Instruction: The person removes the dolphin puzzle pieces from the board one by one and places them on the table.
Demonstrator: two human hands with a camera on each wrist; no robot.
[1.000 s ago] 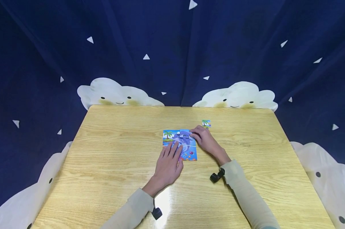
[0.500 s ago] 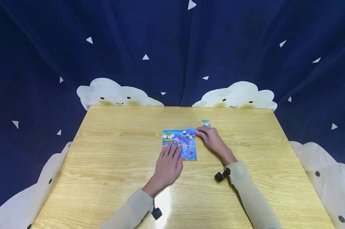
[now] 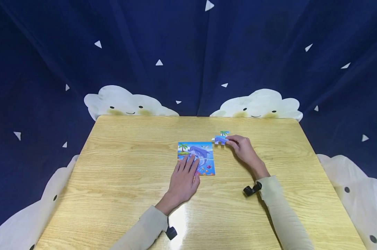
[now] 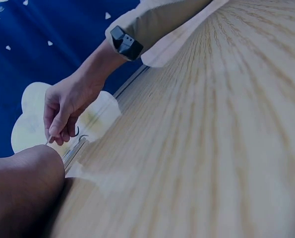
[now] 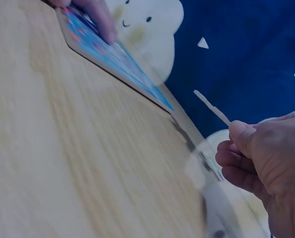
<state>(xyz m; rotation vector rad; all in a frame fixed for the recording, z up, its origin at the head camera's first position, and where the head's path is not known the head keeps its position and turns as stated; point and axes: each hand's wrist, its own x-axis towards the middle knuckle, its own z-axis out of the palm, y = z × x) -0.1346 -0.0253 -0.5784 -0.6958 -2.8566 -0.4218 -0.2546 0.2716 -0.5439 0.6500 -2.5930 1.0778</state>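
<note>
A square dolphin picture board (image 3: 208, 159) lies on the wooden table. My left hand (image 3: 182, 180) rests on its lower left part, fingers straight, covering that corner. Up and to the right of the board, my right hand (image 3: 245, 150) pinches a jigsaw puzzle piece (image 3: 220, 140) printed with part of the dolphin. Seen nearly edge-on in the right wrist view, the piece (image 5: 212, 109) is held between thumb and fingers, above the table. Behind it in the head view, a palm-tree puzzle piece (image 3: 224, 133) is partly hidden.
The wooden table (image 3: 129, 149) extends to both sides of the arms. A dark blue curtain (image 3: 188, 52) with white clouds and triangles hangs behind the table's far edge. Black camera mounts (image 3: 171, 233) sit at both wrists.
My right hand has lifted the dolphin piece away from over the board, moving it right and slightly back toward the palm-tree piece. My left hand has stayed in place.
</note>
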